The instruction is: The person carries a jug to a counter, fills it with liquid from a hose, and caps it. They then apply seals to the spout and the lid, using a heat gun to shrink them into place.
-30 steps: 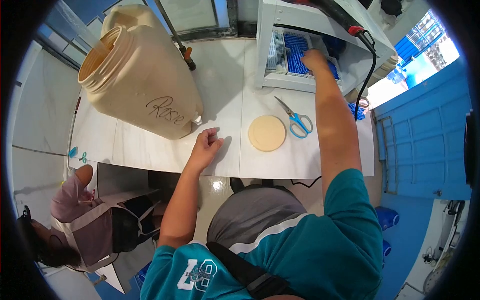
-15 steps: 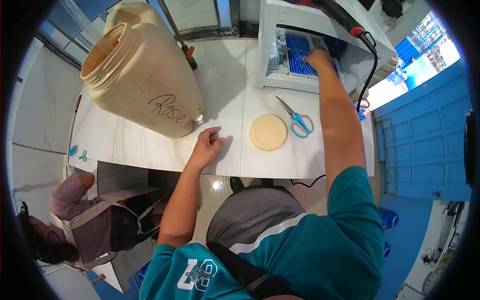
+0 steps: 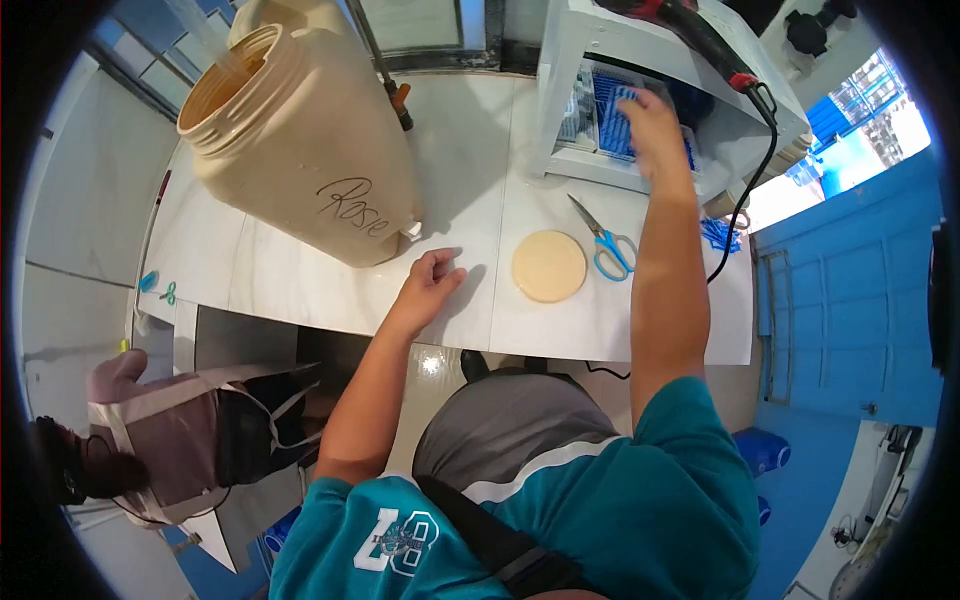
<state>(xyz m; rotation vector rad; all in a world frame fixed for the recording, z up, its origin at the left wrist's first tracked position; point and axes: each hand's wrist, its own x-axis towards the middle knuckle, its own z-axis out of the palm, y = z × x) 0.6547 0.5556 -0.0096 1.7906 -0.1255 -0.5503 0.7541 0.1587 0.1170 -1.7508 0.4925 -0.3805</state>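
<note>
My right hand (image 3: 655, 130), slightly blurred, is at the opening of a white cabinet (image 3: 600, 170). Its fingers are pinched on what looks like a blue-and-white printed strip (image 3: 625, 108), just above a basket of similar blue pieces (image 3: 613, 137). My left hand (image 3: 432, 287) rests by the table's front edge, fingers loosely curled and apart, holding nothing. Between the hands lie a round cream-coloured disc (image 3: 549, 267) and scissors with blue handles (image 3: 610, 250). A large beige plastic jug (image 3: 310, 150) marked "Rosie" stands uncapped beyond my left hand, with a clear tube at its mouth.
A black-and-red corded tool (image 3: 690, 35) lies on the cabinet, its cord (image 3: 765, 165) hanging down on the right. More blue pieces (image 3: 718, 234) sit at the table's right end. Small green scissors (image 3: 169, 293) lie far left. A person in an apron (image 3: 165, 430) is at the lower left.
My right hand has risen a little from the basket with a blue-and-white strip seemingly in its fingers. The view has shifted slightly. My left hand stays by the table edge.
</note>
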